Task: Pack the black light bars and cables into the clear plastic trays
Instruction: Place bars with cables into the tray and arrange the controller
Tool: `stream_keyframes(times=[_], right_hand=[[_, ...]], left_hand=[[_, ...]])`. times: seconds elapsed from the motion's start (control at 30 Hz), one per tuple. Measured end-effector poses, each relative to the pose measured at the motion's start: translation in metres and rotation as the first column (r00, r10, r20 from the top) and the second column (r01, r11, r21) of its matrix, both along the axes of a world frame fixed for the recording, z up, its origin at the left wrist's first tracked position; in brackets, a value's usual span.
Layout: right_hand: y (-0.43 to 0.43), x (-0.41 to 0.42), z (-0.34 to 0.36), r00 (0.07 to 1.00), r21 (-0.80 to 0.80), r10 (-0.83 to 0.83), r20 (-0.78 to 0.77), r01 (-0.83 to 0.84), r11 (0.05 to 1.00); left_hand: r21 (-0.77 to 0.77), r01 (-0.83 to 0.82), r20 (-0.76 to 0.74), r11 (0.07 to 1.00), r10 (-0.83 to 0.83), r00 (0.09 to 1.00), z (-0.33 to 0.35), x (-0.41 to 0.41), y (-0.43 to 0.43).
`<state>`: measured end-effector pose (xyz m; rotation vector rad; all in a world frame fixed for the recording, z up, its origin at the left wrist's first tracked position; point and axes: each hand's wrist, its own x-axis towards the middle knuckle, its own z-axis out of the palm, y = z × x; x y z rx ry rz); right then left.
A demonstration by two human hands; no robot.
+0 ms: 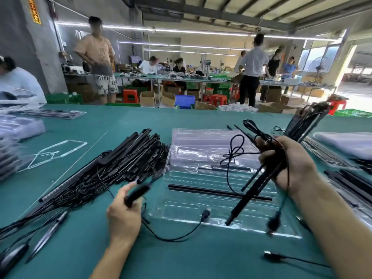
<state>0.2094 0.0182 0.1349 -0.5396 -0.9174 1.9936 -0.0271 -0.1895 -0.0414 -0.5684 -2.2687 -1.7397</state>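
**Untangle, Then Seat Each Bar**

Near, the left hand [123, 216] has its grip clamped on a controller [136, 194]. The right hand [291, 164] grip clamps a bundle [242, 206] of bars and cables above the tray [201, 137]. Free one bar, then lay it flat beside the seated bar [201, 190].

a factory packing workshop: long green worktop [141, 121], workers [150, 66] along another behind, cardboard boxes [148, 98], plastic crates [64, 98] and red stools [130, 95] on the floor, strip lights [201, 32] overhead.

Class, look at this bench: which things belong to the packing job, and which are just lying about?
Job: clear tray, pile of light bars, bars gripped by right hand, cable controller in left hand.
Lying about: red stool, cardboard box, blue crate.
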Motion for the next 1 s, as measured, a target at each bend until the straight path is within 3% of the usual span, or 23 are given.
stream_keyframes(times=[0.07,0.17,0.23,0.3,0.37,0.43,0.5,0.57,0.67,0.73,0.8,0.87,1.0], right_hand=[[0.003,0.004,-0.001,0.999,-0.013,0.017,0.038,-0.017,1.0],[0.006,0.01,-0.004,0.988,-0.019,0.013,0.153,-0.01,1.0],[0.009,0.015,-0.006,0.974,-0.014,0.013,0.227,-0.01,1.0],[0.012,0.021,-0.007,0.947,0.01,0.022,0.32,-0.027,1.0],[0.016,0.024,-0.008,0.885,0.078,0.024,0.465,-0.068,0.995],[0.018,0.025,-0.013,0.763,0.197,-0.025,0.646,-0.134,0.971],[0.016,0.024,-0.024,0.584,0.298,-0.095,0.806,-0.263,0.918],[0.013,0.022,-0.038,0.436,0.321,-0.121,0.892,-0.42,0.849],[0.008,0.016,-0.056,0.326,0.295,-0.119,0.938,-0.571,0.766],[0.005,0.011,-0.067,0.298,0.296,-0.133,0.945,-0.613,0.732],[0.005,0.008,-0.075,0.274,0.344,-0.215,0.938,-0.634,0.693],[0.003,0.005,-0.081,0.252,0.379,-0.285,0.925,-0.65,0.658],[0.0,0.005,-0.084,0.255,0.346,-0.234,0.938,-0.674,0.653]], left_hand=[[0.087,-0.169,0.148,0.982,0.155,0.977,0.004,-0.012,0.001],[0.087,-0.318,0.409,0.944,0.257,0.876,0.012,-0.045,0.0],[0.086,-0.367,0.448,0.926,0.293,0.844,0.023,-0.065,-0.004],[0.004,-0.29,0.328,0.957,0.273,0.905,0.032,-0.08,-0.008],[-0.221,-0.133,0.21,0.966,0.18,0.961,0.037,-0.088,-0.006],[-0.462,-0.029,0.147,0.886,0.11,0.983,0.036,-0.086,-0.002],[-0.635,-0.052,0.037,0.771,0.098,0.995,0.034,-0.077,0.003],[-0.66,-0.187,-0.223,0.727,0.048,0.974,0.033,-0.062,0.007],[-0.524,-0.163,-0.553,0.836,-0.189,0.812,0.034,-0.034,0.015],[-0.602,0.001,-0.552,0.799,-0.417,0.722,0.034,-0.018,0.017],[-0.713,0.091,-0.435,0.695,-0.541,0.72,0.029,-0.01,0.016],[-0.738,0.129,-0.349,0.662,-0.539,0.767,0.018,-0.011,0.013],[-0.702,0.184,-0.248,0.688,-0.478,0.843,0.006,-0.018,0.004]])
